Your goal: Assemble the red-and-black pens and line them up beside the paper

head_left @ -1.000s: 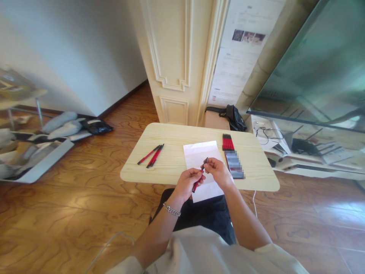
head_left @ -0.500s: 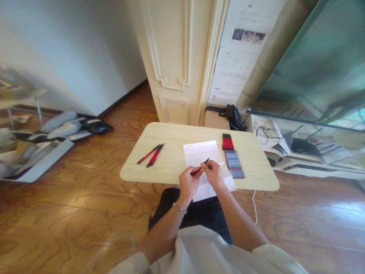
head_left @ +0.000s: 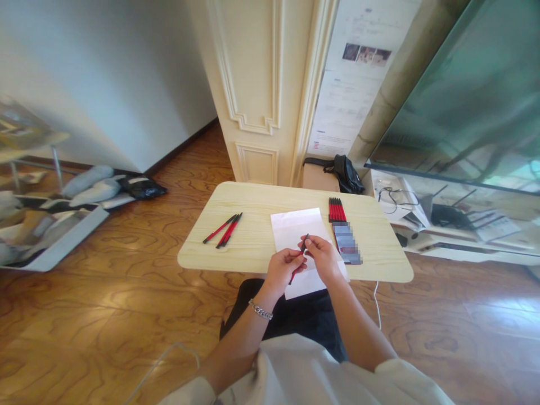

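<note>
A red and black pen (head_left: 292, 277) is pinched between both hands above a sheet of white paper (head_left: 295, 224). My left hand (head_left: 283, 270) is closed around its red barrel, with a chain bracelet on that wrist. The fingers of my right hand (head_left: 324, 256) grip the black upper part. A few more red and black pens (head_left: 229, 229) lie loose at the left of the table. To the right, several pens (head_left: 337, 210) lie side by side in a row, just above a blurred-out flat rectangular thing (head_left: 347, 243) beside the paper.
The small pale wood-grain table (head_left: 253, 197) has rounded corners and stands over my lap. Behind it are a door (head_left: 257, 101) and a black bag (head_left: 346, 174) on a box. A low white cabinet is at the right, and a tray of packages (head_left: 54, 236) sits on the floor at left.
The pen has turned steeper, its lower end now showing below my left fingers. Both hands have shifted slightly; the other pens and the paper stay put.
</note>
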Motion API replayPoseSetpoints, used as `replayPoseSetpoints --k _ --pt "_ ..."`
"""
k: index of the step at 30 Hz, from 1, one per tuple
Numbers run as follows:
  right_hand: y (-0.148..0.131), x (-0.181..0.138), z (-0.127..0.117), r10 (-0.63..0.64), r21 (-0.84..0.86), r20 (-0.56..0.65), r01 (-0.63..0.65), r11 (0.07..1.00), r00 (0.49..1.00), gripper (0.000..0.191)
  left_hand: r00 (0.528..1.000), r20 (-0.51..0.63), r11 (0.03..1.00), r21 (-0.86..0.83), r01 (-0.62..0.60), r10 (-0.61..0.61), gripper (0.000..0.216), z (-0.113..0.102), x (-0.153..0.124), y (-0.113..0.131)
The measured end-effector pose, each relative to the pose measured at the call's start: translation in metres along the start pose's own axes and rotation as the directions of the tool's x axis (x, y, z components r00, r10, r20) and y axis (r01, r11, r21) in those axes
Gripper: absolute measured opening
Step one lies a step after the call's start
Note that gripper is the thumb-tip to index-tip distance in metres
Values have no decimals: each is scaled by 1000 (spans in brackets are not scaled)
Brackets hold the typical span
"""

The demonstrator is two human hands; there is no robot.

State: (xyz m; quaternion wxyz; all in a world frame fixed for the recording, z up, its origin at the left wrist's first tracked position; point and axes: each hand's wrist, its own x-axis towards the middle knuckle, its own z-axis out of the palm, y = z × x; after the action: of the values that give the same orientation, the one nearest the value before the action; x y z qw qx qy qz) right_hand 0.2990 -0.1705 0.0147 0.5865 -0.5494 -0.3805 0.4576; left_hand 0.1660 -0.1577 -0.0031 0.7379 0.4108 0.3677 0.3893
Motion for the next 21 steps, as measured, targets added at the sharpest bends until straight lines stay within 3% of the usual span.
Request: replayPoseSetpoints --k 5,10,16,21 --pt "13 1 4 -42 -111 -175 23 994 984 31 984 -161 992 111 -59 77 26 1 0 -4" --pt "6 -1 0 32 37 3 -32 999 999 36 999 -10 998 -40 50 -50 35 0 0 -1" --pt "10 1 1 -17 -27 -89 15 1000 996 25 998 -67 1000 7 -4 5 32 1 -3 -6" --pt "1 -2 2 40 98 32 -43 994 999 33 998 39 998 -26 52 -51 32 1 -5 -4"
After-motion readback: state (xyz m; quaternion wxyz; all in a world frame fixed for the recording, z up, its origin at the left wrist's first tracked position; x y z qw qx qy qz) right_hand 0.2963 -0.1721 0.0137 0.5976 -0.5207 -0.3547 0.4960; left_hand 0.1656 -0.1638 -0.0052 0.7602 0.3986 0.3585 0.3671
